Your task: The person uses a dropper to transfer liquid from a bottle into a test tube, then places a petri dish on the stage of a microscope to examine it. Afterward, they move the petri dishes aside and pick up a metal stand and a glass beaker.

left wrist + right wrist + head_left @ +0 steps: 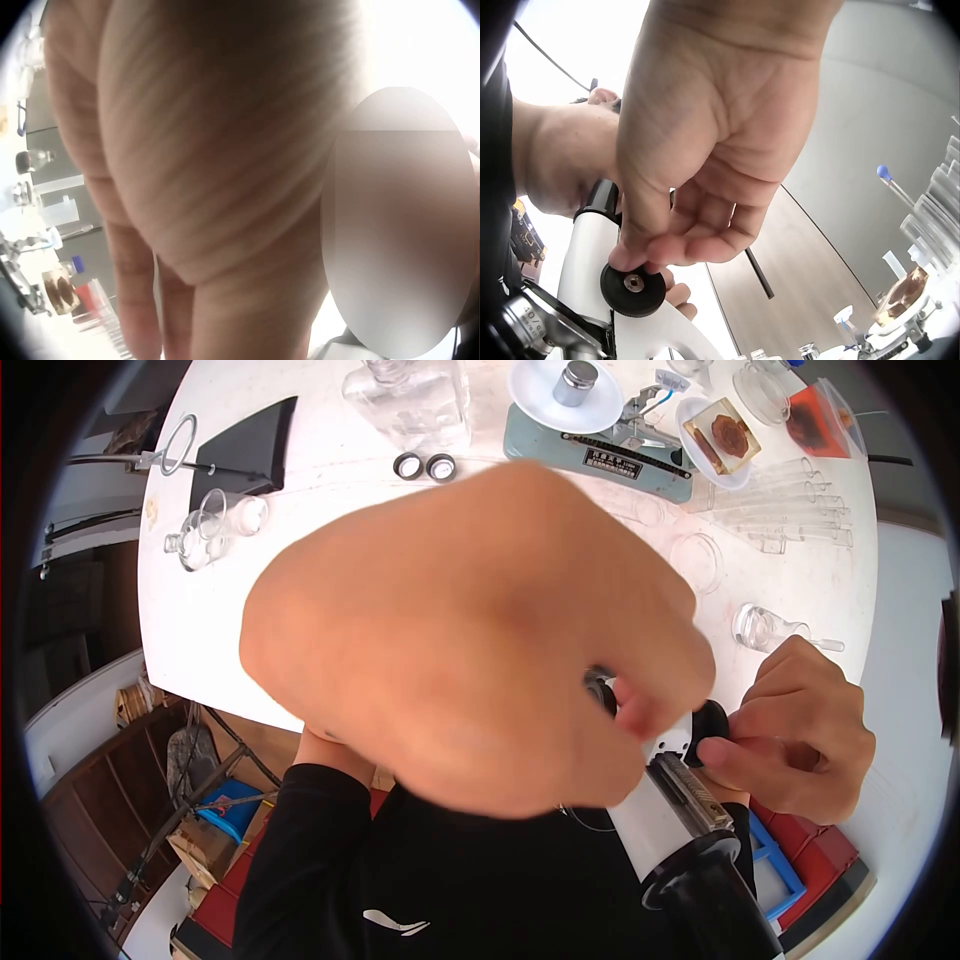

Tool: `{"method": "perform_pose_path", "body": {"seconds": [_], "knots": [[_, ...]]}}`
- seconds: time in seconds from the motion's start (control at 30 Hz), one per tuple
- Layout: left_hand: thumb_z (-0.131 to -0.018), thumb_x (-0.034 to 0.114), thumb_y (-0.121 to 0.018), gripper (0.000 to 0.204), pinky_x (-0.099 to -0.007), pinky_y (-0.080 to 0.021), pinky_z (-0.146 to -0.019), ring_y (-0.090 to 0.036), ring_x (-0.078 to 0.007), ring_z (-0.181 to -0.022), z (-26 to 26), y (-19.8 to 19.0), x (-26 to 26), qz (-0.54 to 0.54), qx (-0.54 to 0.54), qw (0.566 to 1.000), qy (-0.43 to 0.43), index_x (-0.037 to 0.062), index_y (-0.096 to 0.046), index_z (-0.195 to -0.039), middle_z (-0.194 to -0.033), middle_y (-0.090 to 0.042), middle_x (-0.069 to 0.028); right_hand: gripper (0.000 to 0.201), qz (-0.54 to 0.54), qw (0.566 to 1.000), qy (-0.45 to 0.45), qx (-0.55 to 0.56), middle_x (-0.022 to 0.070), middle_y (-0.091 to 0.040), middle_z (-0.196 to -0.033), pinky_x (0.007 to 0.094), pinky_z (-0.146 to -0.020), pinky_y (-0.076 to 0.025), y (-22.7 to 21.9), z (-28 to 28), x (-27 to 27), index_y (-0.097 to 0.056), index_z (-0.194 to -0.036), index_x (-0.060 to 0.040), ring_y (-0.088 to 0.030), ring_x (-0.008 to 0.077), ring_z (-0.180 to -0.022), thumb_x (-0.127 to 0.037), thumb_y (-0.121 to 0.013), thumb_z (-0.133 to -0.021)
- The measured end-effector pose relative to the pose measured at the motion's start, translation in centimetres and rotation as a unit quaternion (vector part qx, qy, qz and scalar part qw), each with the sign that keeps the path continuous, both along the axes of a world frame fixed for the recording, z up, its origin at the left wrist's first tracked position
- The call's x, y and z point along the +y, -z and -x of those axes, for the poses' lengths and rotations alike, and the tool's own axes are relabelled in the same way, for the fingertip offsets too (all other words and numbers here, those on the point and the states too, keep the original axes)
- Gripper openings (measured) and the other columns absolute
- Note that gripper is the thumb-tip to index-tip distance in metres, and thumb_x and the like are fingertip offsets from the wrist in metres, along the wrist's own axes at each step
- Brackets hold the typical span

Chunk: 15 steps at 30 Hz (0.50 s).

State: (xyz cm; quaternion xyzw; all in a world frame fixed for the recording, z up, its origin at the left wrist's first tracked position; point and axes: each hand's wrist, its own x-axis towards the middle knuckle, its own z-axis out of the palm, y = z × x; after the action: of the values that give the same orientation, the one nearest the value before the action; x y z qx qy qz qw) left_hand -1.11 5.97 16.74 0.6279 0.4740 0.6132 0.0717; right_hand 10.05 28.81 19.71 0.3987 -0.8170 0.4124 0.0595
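Microscope, head view: white tube of the microscope [655,810] at lower right, black eyepiece [715,905] tilted towards the black-clothed body.
Left hand, head view: the left hand [480,640] fills the middle, fingers curled round a dark part at the microscope's side.
Right hand, head view: the right hand [805,735] has its thumb on a black knob [711,728], fingers bent.
Table, head view: a teal balance [600,460] stands on the white table [330,490], with a metal weight [576,383] on one pan and a specimen block [722,437] on the other; test tubes [785,510] lie nearby, and two black caps [424,466] sit below a glass bottle [410,400].
Left hand, left wrist view: palm and fingers close up; their grasp is hidden here.
Table edge, left wrist view: specimen block and tubes at lower left, blurred.
Right hand, right wrist view: thumb and fingertip pinch the knob's rim; fingertips of the left hand show behind it.
Objective lens, right wrist view: silver objective lens [521,322] at lower left.
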Motion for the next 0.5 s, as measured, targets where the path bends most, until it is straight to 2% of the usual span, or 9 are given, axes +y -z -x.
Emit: {"method": "perform_pose_path", "body": {"seconds": [0.23,0.33,0.4,0.47,0.5], "knots": [[-0.059,-0.004,-0.076,0.014,-0.0278,-0.049,-0.043,-0.063,-0.0256,-0.060,1.6,-0.1,0.8,-0.066,0.031,0.996,0.054,-0.0049,-0.064,-0.066,-0.070,-0.064,-0.0131,0.031,0.021,1.000,0.008,0.016,0.0111,-0.060,-0.080,0.0291,-0.051,-0.035,0.7,0.2,0.0,-0.071,-0.086,-0.0018,-0.050,0.0186,-0.061,-0.002,-0.078,-0.056],[-0.062,-0.002,-0.075,0.013,-0.0290,-0.051,-0.049,-0.064,-0.0246,-0.063,2.9,0.3,0.0,0.019,0.050,0.992,0.116,-0.0041,-0.066,-0.071,-0.074,-0.065,-0.0121,0.029,-0.003,1.000,-0.005,-0.019,0.0112,-0.060,-0.079,0.0289,-0.050,-0.034,0.5,0.7,0.7,-0.071,-0.086,-0.0001,-0.049,0.0181,-0.059,-0.001,-0.076,-0.058],[-0.065,0.000,-0.075,0.013,-0.0297,-0.053,-0.053,-0.065,-0.0240,-0.065,3.7,0.5,-0.4,0.076,0.062,0.983,0.156,-0.0035,-0.068,-0.075,-0.076,-0.066,-0.0114,0.029,-0.001,1.000,0.004,-0.002,0.0113,-0.060,-0.078,0.0289,-0.049,-0.034,0.9,1.1,0.6,-0.070,-0.086,0.0016,-0.049,0.0180,-0.058,-0.003,-0.074,-0.057],[-0.066,0.001,-0.074,0.012,-0.0300,-0.053,-0.055,-0.065,-0.0242,-0.066,4.3,0.4,-0.5,0.101,0.093,0.980,0.147,-0.0021,-0.068,-0.077,-0.077,-0.066,-0.0103,0.030,0.000,1.000,0.013,0.016,0.0114,-0.060,-0.077,0.0289,-0.049,-0.034,1.4,1.3,0.3,-0.070,-0.086,0.0034,-0.048,0.0178,-0.057,-0.004,-0.072,-0.056],[-0.068,0.003,-0.072,0.011,-0.0302,-0.053,-0.058,-0.065,-0.0244,-0.067,4.5,0.4,-0.5,0.126,0.123,0.975,0.137,-0.0007,-0.068,-0.078,-0.078,-0.066,-0.0092,0.026,-0.015,0.999,0.046,0.013,0.0089,-0.058,-0.070,0.0285,-0.046,-0.032,1.6,1.5,0.0,-0.070,-0.079,0.0012,-0.049,0.0177,-0.054,-0.003,-0.076,-0.054]]}}
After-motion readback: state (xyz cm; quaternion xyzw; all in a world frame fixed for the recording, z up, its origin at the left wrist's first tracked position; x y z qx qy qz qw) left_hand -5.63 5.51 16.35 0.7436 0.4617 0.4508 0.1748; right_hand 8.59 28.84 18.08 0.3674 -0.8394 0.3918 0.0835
